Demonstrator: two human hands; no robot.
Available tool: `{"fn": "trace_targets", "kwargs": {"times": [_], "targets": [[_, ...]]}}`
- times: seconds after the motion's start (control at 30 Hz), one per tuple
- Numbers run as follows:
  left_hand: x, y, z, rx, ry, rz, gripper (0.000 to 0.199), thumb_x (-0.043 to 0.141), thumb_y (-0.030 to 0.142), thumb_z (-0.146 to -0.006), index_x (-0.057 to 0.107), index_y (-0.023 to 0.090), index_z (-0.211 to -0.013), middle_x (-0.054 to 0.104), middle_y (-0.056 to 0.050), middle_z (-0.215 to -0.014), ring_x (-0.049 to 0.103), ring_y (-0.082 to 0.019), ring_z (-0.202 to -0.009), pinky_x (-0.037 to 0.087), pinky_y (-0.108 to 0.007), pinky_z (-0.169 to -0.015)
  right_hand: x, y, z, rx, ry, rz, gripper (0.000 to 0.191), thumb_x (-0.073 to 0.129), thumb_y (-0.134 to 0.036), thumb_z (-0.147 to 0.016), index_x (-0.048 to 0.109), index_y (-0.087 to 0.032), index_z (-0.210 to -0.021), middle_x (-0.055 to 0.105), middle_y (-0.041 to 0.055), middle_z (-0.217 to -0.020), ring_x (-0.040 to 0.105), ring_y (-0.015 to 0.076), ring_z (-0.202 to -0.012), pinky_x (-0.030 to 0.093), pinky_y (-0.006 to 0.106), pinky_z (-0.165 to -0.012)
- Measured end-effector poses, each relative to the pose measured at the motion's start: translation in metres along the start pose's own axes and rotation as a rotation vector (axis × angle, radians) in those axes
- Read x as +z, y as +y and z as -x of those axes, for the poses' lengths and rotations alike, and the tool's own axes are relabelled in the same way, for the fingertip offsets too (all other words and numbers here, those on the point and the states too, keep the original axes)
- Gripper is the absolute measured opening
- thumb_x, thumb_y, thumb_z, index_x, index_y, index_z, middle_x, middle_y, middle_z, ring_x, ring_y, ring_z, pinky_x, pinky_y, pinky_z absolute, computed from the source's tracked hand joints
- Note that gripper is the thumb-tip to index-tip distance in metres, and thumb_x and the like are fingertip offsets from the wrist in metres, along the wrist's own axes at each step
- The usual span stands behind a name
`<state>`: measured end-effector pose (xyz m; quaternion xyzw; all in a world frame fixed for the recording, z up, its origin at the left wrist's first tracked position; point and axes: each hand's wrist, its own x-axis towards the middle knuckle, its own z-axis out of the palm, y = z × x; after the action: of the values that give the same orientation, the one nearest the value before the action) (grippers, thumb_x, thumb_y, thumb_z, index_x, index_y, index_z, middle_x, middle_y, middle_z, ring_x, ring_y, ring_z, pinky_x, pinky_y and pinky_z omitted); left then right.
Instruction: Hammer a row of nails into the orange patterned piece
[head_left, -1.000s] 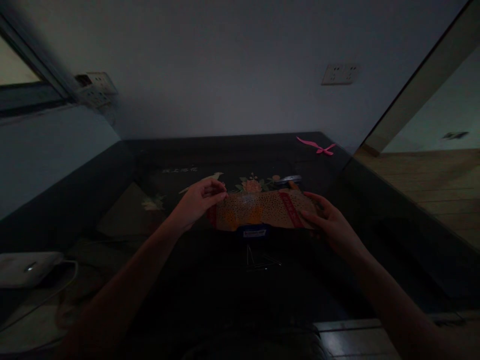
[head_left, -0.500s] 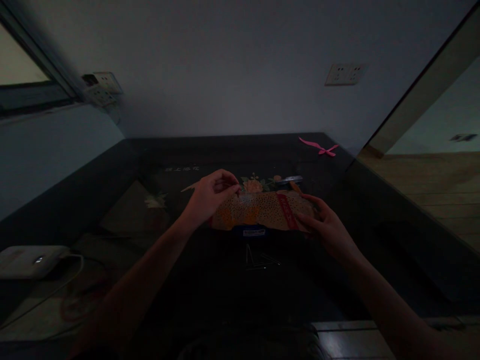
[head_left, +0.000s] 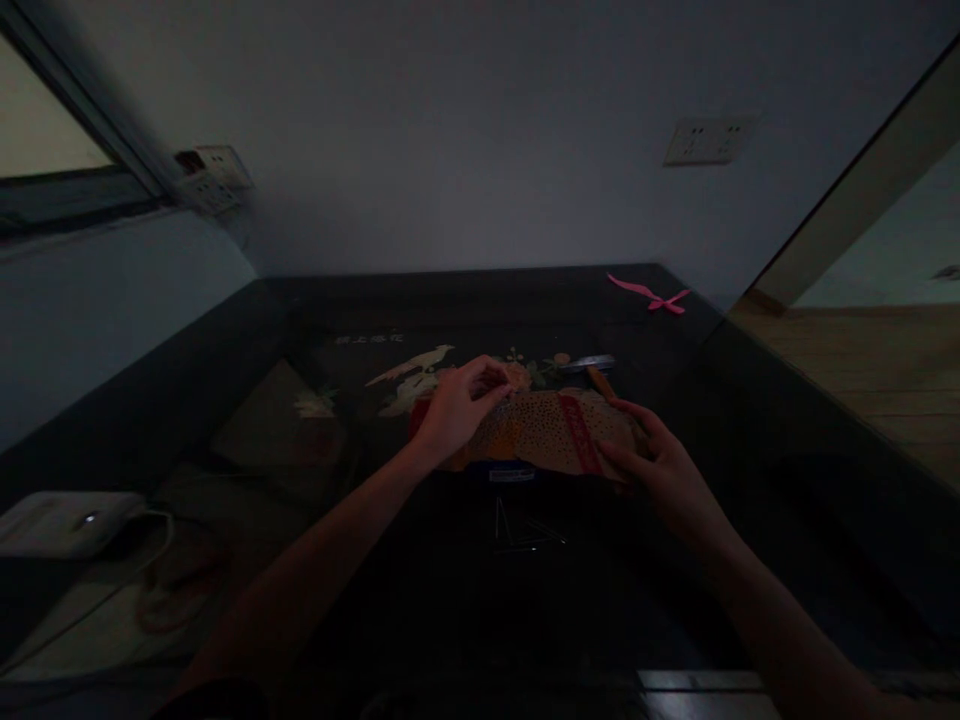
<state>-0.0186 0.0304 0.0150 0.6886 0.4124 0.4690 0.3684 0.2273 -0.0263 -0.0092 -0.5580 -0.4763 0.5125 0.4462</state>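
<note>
A tan package [head_left: 544,428] printed with dark speckles, a red band and orange patches lies across the dark table. My right hand [head_left: 656,455] grips its right end, thumb on top and fingers at the far edge. Over the package's left half, my left hand [head_left: 469,405] is closed in a pinch; whatever sits between its fingertips is too small and dark to make out. Just behind the package rests a hammer [head_left: 600,380] with a metal head and wooden handle. Several thin nails [head_left: 501,520] lie on the near side.
A pink ribbon [head_left: 654,298] lies at the table's back right. On the left are a white device [head_left: 67,522] with a cable and a printed bird-and-flower pattern [head_left: 416,365] on the tabletop. A wall with sockets [head_left: 709,140] stands behind.
My left hand has moved right along the package, uncovering the printed bird. My right hand keeps its hold on the package. The view has shifted slightly.
</note>
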Motion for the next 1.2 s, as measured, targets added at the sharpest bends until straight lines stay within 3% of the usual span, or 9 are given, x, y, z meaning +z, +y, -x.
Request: {"fn": "trace_targets", "kwargs": {"times": [0.13,0.27,0.4,0.57,0.77,0.93,1.2], "targets": [[0.0016,-0.0007,0.0,-0.02,-0.007,-0.007,0.005,0.06,0.017,-0.08,0.055,0.018,-0.082,0.063,0.0,-0.079,0.064,-0.014,-0.078,0.052,-0.03,-0.078,-0.0008,0.0003,-0.0003,0.007,0.014,0.005,0.068,0.076,-0.043,-0.066,0.047,-0.029,-0.126,0.059,0.0085,-0.118,0.065,0.0257,-0.083,0.053,0.026,-0.044],[0.0016,-0.0031,0.0004,-0.015,-0.008,-0.039,0.005,0.061,0.02,-0.081,0.057,0.018,-0.083,0.064,-0.001,-0.081,0.064,-0.015,-0.08,0.052,-0.031,-0.08,-0.0006,0.0001,-0.0004,-0.016,0.017,0.02,0.064,0.076,-0.042,-0.067,0.049,-0.029,-0.124,0.06,0.0075,-0.121,0.064,0.0278,-0.095,0.057,0.029,-0.057],[0.0008,-0.0056,0.0012,0.01,-0.007,-0.064,0.003,0.061,0.02,-0.081,0.059,0.018,-0.082,0.064,-0.001,-0.082,0.064,-0.015,-0.08,0.052,-0.032,-0.08,-0.0013,0.0022,-0.0014,-0.017,0.004,0.013,0.065,0.075,-0.042,-0.068,0.048,-0.03,-0.125,0.06,0.0076,-0.122,0.065,0.0281,-0.095,0.057,0.031,-0.058],[0.0017,-0.0056,0.0011,-0.002,-0.01,-0.072,0.002,0.06,0.02,-0.081,0.06,0.019,-0.082,0.065,-0.001,-0.082,0.064,-0.016,-0.081,0.052,-0.032,-0.08,-0.002,0.0041,-0.0024,-0.04,-0.011,-0.006,0.063,0.075,-0.04,-0.07,0.048,-0.029,-0.125,0.059,0.0075,-0.123,0.062,0.0286,-0.104,0.058,0.035,-0.071],[0.0028,-0.0041,0.0013,0.022,-0.018,-0.078,0.004,0.06,0.016,-0.081,0.061,0.02,-0.081,0.067,-0.001,-0.085,0.064,-0.015,-0.081,0.051,-0.03,-0.081,-0.001,0.0014,-0.0004,-0.004,0.005,0.027,0.066,0.075,-0.042,-0.068,0.047,-0.03,-0.126,0.061,0.0077,-0.12,0.066,0.0275,-0.091,0.058,0.033,-0.059],[0.002,-0.0019,0.0017,0.032,-0.009,-0.11,0.003,0.059,0.017,-0.082,0.061,0.02,-0.081,0.067,-0.001,-0.084,0.064,-0.016,-0.08,0.051,-0.032,-0.08,-0.0016,0.0021,-0.0011,-0.038,0.003,0.032,0.064,0.075,-0.042,-0.069,0.048,-0.029,-0.125,0.06,0.0081,-0.122,0.064,0.0282,-0.099,0.058,0.036,-0.069],[0.0016,-0.0054,0.0021,0.063,-0.009,-0.147,0.004,0.058,0.019,-0.084,0.062,0.02,-0.084,0.067,-0.001,-0.088,0.064,-0.016,-0.083,0.05,-0.032,-0.083,-0.0014,0.0029,-0.0029,-0.035,0.007,0.048,0.062,0.075,-0.043,-0.068,0.05,-0.029,-0.124,0.061,0.0079,-0.122,0.063,0.029,-0.102,0.058,0.036,-0.07]]}}
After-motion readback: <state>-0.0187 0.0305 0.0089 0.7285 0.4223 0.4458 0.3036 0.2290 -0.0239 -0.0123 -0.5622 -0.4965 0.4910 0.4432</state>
